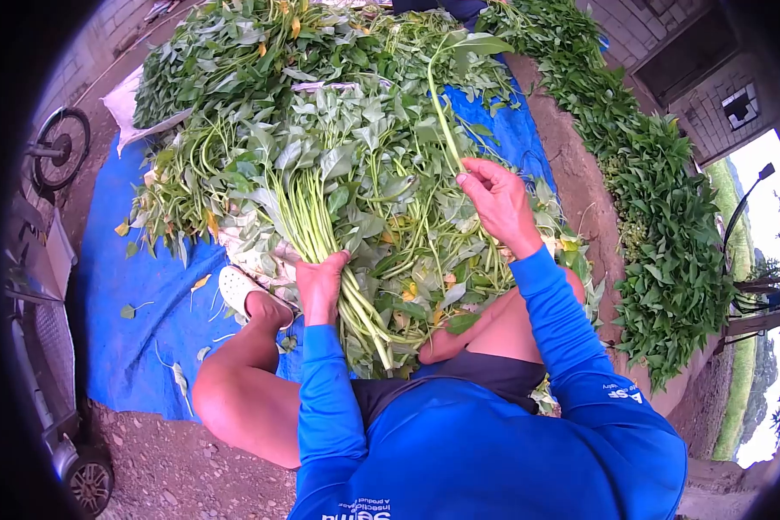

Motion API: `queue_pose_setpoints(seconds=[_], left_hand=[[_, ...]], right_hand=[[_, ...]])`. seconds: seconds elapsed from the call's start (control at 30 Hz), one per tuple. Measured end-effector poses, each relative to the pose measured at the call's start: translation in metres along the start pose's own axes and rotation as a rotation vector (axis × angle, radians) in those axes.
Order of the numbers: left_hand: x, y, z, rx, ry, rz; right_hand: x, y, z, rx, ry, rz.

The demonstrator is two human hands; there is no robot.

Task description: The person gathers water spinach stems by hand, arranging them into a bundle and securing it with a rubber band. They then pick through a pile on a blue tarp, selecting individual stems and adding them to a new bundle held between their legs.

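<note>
My left hand (322, 276) is wrapped round a bunch of long green leafy stems (312, 212), which look like water spinach. Leaves fan out at the bunch's far end, and its cut ends point down toward my lap. Up to the right, my right hand (498, 204) pinches a single leafy stem (442, 108) near its lower end. That stem rises upright and bends over at the top, where its leaves hang to the right. Beneath both hands lies a big loose heap of the same greens (390, 165), with some yellow leaves mixed in.
A blue tarp (139, 338) lies under the heap. Along the right, a long row of leafy greens (659, 234) rests by a wall. A wheel (61, 149) and part of a vehicle (52, 251) stand at the left. My foot in a pale clog (241, 290) is on the tarp.
</note>
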State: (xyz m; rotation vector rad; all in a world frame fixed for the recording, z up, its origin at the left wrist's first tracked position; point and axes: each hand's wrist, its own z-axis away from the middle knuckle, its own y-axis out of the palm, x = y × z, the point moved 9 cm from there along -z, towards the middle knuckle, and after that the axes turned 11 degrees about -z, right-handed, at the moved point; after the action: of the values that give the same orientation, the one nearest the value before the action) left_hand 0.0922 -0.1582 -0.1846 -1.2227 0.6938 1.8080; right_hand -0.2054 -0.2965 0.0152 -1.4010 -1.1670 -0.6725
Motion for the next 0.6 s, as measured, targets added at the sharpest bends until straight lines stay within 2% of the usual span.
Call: queue_pose_setpoints(seconds=[0.07,0.1,0.2,0.3,0.37,0.43,0.53,0.6], left_hand=[[0.0,0.006,0.001,-0.022,0.031,-0.01],[0.014,0.011,-0.006,-0.016,0.01,-0.027],[0.021,0.025,-0.003,0.056,-0.023,0.077],[0.053,0.036,-0.001,0.154,-0.08,0.231],[0.075,0.04,0.0,0.19,-0.111,0.35],[0.108,0.044,-0.002,0.281,-0.252,0.429],[0.137,0.048,0.0,0.355,-0.414,0.483],[0.145,0.046,-0.005,0.238,-0.308,0.482]], right_hand=[[0.018,0.018,0.001,-0.01,-0.152,0.216],[0.017,0.031,0.005,-0.015,-0.162,0.159],[-0.019,0.097,0.035,0.166,-0.003,0.125],[-0.092,0.17,0.104,0.405,0.275,-0.033],[-0.126,0.183,0.126,0.36,0.331,-0.109],[-0.135,0.184,0.137,0.319,0.341,-0.089],[-0.143,0.19,0.149,0.367,0.419,-0.123],[-0.138,0.19,0.152,0.362,0.322,-0.044]])
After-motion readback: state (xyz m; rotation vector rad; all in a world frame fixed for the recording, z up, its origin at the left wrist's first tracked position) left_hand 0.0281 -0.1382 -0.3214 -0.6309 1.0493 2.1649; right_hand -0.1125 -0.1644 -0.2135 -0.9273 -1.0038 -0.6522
